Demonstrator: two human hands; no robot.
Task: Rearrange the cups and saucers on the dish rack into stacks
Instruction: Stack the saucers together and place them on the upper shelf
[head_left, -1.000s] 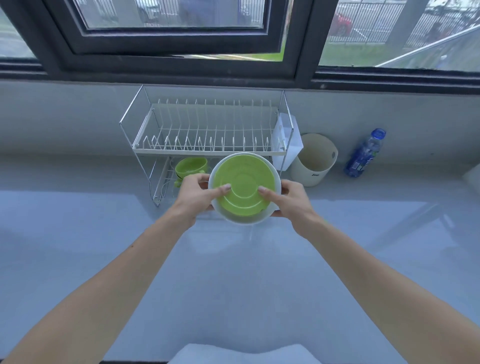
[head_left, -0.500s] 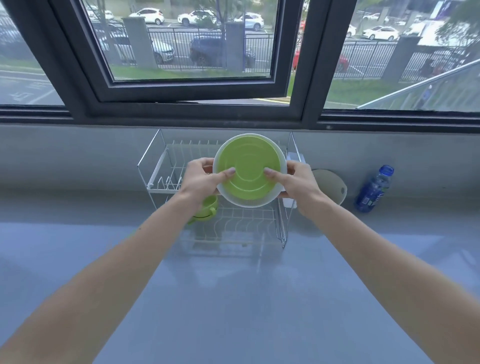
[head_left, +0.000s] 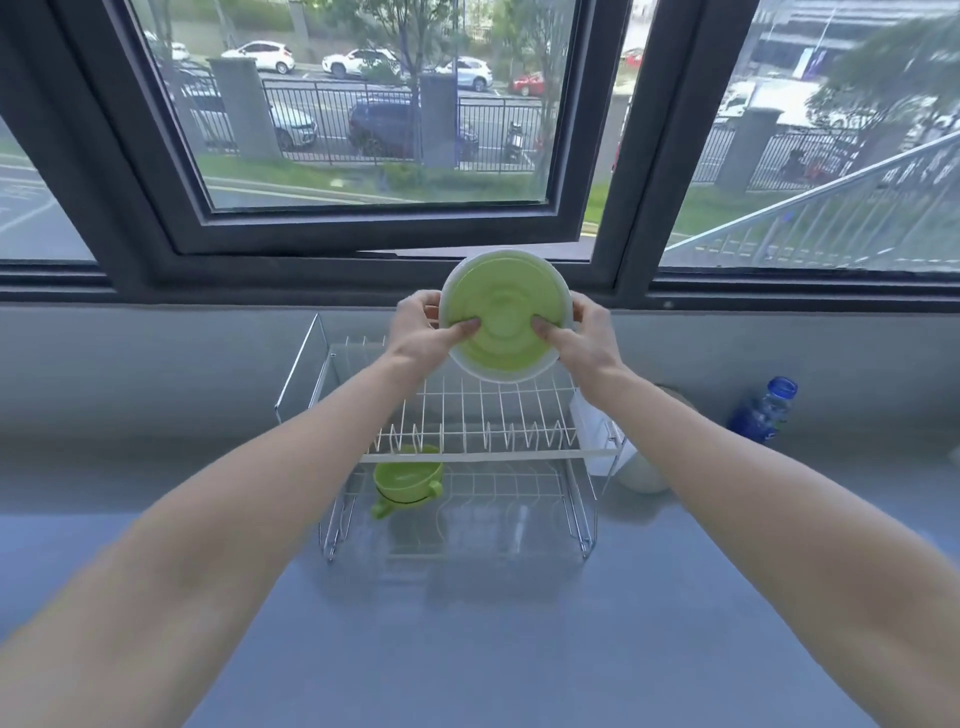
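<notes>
Both hands hold a stack of green saucers (head_left: 503, 317) with white rims, tilted toward me, above the back of the dish rack's top tier. My left hand (head_left: 421, 332) grips the left rim and my right hand (head_left: 584, 338) grips the right rim, thumbs pressed on the green face. The white wire dish rack (head_left: 467, 454) has two tiers and stands on the grey counter. Green cups (head_left: 408, 480), stacked, with handles, sit on the lower tier at the left. The top tier's slots hold nothing.
A white cutlery holder (head_left: 597, 436) hangs on the rack's right side. Behind my right forearm stands a beige container (head_left: 644, 473), and a blue bottle (head_left: 761, 410) is farther right. A dark-framed window (head_left: 363, 228) runs along the wall right behind the rack.
Both hands have lifted the saucers from in front of the lower tier up over the top tier. The camera has tilted upward, showing more of the window.
</notes>
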